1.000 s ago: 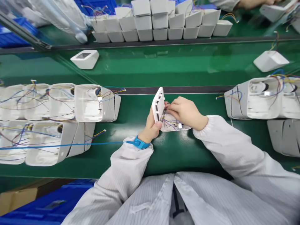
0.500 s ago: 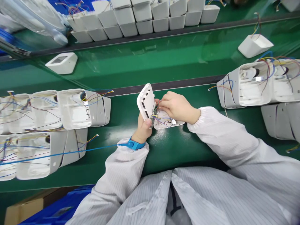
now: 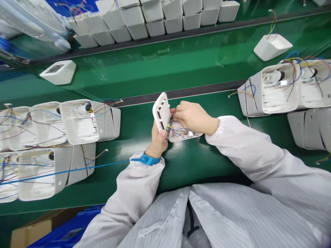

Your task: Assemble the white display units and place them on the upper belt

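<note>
My left hand is closed on a white slotted plastic cover, held tilted up with its thumb at the lower edge. A green circuit board sits along the cover's right side, close to that thumb. Thin coloured wires run from the board over a white housing on the bench. Above this housing, my right hand pinches at the board's upper end, seemingly on a wire; its fingertips are partly hidden. A blue wrist strap with a cord circles my left wrist.
Open white housings with wires stand in rows on the left, and more housings on the right. A shelf at the back carries stacked white casings. Single white units lie left and right behind the bench.
The camera view has shifted slightly, so the surroundings sit a little differently. Both hands keep nearly the same grip and place at the cover and board.
</note>
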Tool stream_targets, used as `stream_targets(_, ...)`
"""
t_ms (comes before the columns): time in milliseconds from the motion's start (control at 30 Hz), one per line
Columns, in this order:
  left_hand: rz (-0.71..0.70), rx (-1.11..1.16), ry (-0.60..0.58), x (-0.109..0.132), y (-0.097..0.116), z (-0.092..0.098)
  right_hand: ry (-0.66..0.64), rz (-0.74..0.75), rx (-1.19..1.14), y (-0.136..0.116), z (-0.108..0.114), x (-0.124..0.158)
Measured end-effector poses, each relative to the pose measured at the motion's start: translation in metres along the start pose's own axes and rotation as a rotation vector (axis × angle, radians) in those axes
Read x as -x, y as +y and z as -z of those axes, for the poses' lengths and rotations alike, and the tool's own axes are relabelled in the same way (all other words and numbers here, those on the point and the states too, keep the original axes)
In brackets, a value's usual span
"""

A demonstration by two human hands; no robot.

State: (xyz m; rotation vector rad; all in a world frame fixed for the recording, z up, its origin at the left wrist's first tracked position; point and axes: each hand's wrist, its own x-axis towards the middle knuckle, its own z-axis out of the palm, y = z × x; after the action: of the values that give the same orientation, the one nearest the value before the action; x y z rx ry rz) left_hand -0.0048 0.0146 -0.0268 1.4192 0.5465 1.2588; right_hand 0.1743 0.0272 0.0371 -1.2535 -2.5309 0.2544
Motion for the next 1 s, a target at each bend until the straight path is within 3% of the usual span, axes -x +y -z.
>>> stream_targets(300,-0.014,-0.183,-0.05,0.001,0.001,0.002,0.025,0.042,0.109,0.002,-0.004,-0.002)
stream_targets(433,-0.008,-0.134,-0.046,0.0,0.001,0.001,0.013,0.032,0.08,-0.001,-0.002,-0.003)
stream_targets(633,-0.025,-0.054,0.0,-0.002,0.001,-0.001,-0.08,-0.161,-0.178,0.012,0.022,0.0)
stream_targets(767,-0.045,-0.091,-0.015,-0.003,0.002,-0.001,-0.209,-0.345,-0.205,0.026,0.03,0.001)
stream_targets(1000,-0.051,-0.147,-0.034,-0.004,0.003,-0.001,-0.189,-0.371,-0.187,0.026,0.026,0.001)
